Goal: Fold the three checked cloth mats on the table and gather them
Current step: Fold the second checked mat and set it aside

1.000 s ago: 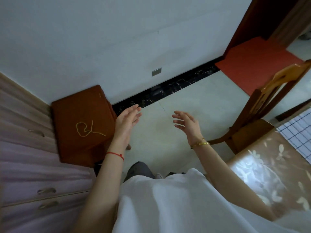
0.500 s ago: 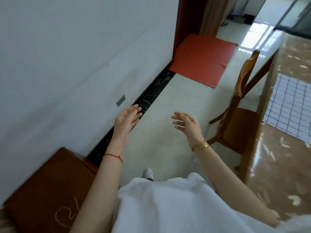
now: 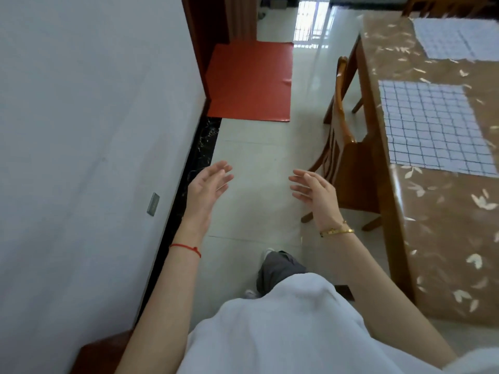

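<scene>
Left hand (image 3: 206, 184) & right hand (image 3: 314, 190) both empty, fingers loosely spread, over floor; two checked mats (image 3: 432, 125) (image 3: 456, 39) flat on table (image 3: 442, 228) at right.

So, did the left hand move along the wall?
Yes. The left hand went forward: the grey wall plate was ahead of it before and now sits beside it.

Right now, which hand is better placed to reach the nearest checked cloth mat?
The right hand, probably. It hovers open on the side of the brown leaf-patterned table, nearer the near white blue-checked cloth mat. The open left hand is over by the white wall.
</scene>
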